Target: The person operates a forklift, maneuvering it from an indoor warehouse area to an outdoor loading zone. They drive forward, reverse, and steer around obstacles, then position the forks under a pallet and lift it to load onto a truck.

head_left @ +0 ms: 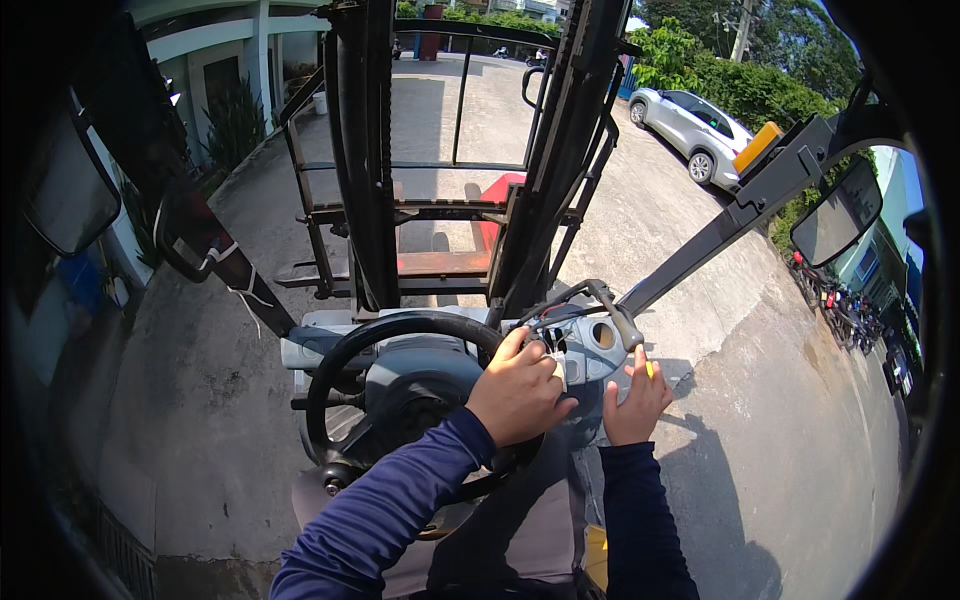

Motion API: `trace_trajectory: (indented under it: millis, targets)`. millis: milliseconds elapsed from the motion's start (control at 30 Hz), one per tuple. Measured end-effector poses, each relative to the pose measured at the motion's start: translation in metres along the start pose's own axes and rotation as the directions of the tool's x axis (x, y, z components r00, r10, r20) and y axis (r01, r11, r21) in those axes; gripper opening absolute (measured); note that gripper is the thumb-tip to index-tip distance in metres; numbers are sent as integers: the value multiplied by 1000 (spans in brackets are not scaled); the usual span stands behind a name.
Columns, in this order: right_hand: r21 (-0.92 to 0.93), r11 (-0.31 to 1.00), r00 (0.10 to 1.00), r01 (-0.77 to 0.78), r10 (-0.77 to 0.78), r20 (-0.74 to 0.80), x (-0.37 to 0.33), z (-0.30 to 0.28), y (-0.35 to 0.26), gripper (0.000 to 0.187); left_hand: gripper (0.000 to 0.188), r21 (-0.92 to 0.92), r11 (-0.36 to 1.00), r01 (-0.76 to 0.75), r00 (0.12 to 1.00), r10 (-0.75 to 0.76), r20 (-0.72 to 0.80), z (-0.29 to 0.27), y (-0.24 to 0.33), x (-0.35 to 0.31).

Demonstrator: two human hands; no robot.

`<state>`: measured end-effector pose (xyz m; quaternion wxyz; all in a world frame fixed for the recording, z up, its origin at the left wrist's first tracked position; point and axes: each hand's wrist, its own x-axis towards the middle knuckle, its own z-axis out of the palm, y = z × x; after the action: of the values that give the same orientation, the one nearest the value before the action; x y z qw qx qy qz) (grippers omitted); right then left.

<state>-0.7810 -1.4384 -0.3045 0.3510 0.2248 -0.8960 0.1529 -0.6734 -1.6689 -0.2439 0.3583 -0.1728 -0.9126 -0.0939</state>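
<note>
My left hand (518, 390) reaches over the right rim of the black steering wheel (335, 375) of a forklift. Its fingers are bent down at the dashboard (595, 365), with the thumb off to the right; what lies under the fingertips is hidden. Farther right, my right hand (635, 400) has its fingers apart, and its index fingertip is at the rounded end of a dark lever (627, 328). A small yellow piece (650, 369) shows at its fingers; I cannot tell whether it is held. A black knob (337, 478) sits on the wheel's lower left.
Ahead rises the dark mast (365, 150), with a red-orange crosspiece (445, 264) beyond it. A silver car (690, 125) is parked at the far right. Mirrors (840, 210) flank the cab, and motorbikes (850, 315) line the right edge. Concrete paving (760, 420) surrounds the forklift.
</note>
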Motion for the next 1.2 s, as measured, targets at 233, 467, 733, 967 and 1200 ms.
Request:
trace_trajectory:
  millis: [233, 467, 733, 967, 1200]
  targets:
    - [16, 999, 998, 37, -38, 46, -2, -4, 18, 72, 37, 31, 998, 53, 998, -54, 36, 6, 15, 7]
    - [68, 997, 998, 40, -43, 44, 2, -16, 22, 72, 43, 132, 981, 145, 989, -142, -35, -38, -10, 19]
    - [15, 1000, 998, -12, 11, 59, -12, -35, 4, 72, 55, 87, 991, 103, 995, -103, -11, -71, -20, -10]
    - [40, 999, 997, 0, -3, 83, -13, -26, 11, 74, 38, 42, 986, 159, 984, -155, -87, -60, -10, -5]
    - [51, 999, 998, 12, -9, -63, 8, -6, 32, 74, 40, 47, 990, 134, 987, -129, -97, -35, -24, 20]
